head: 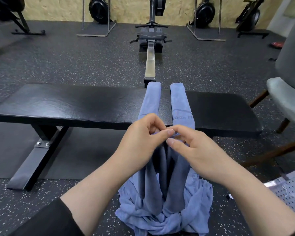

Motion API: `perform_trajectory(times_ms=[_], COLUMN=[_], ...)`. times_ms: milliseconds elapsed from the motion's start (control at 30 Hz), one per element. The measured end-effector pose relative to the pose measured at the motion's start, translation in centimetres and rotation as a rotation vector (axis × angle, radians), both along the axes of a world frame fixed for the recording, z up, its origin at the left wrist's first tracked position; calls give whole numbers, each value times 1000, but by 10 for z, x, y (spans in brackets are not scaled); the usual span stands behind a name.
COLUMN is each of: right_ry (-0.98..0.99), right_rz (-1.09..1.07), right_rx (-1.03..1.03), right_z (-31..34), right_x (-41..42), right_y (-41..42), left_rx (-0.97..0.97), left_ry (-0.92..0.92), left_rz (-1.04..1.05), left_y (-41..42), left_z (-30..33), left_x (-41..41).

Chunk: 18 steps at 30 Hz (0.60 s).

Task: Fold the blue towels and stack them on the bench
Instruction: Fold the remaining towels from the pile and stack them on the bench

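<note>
Hands — left [140,133], right [192,147] — fingertips pinching blue towel [160,167], over bench [75,103]

Two hands meeting in front of a bench

The left hand [140,133] and right hand [192,147] touch at the fingertips, pinching a towel [180,103] that runs from them across the bench [66,103] beyond. A towel heap [162,208] lies on the floor [75,62] below them; a chair [286,97] stands to their right, a rowing machine [151,48] behind the bench.
</note>
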State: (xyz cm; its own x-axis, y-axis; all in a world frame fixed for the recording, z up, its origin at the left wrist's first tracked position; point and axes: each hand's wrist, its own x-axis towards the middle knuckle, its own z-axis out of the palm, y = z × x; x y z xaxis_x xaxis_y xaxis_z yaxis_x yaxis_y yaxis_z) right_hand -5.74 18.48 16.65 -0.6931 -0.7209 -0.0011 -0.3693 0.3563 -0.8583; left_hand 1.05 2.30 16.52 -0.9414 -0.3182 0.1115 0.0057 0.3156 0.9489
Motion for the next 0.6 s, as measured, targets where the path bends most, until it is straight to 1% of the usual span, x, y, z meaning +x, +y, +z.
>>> perform_trajectory(times_ms=[100,200,367,467,533,600], right_ry=[43,83,100,112,129,154], right_rz=[-110,-217,-437,-549,-565,-525], right_rx=[1,-86,-262,-286,-254,-157], right_z=[-2,2,2,2,1,-2], right_x=[-2,-4,-14,-20,-22,-24], right_y=[0,0,6,13,16,19], left_rx=[52,35,-84,-190,-241,-244], left_ry=[-2,-60,-291,-431,-425,-337], left_rz=[-15,-39,-85,-94,-66,11], left_y=[-1,-4,-10,-16,-18,-18], left_z=[3,1,-3,-10,-15,-14], left_x=[1,2,5,6,7,8])
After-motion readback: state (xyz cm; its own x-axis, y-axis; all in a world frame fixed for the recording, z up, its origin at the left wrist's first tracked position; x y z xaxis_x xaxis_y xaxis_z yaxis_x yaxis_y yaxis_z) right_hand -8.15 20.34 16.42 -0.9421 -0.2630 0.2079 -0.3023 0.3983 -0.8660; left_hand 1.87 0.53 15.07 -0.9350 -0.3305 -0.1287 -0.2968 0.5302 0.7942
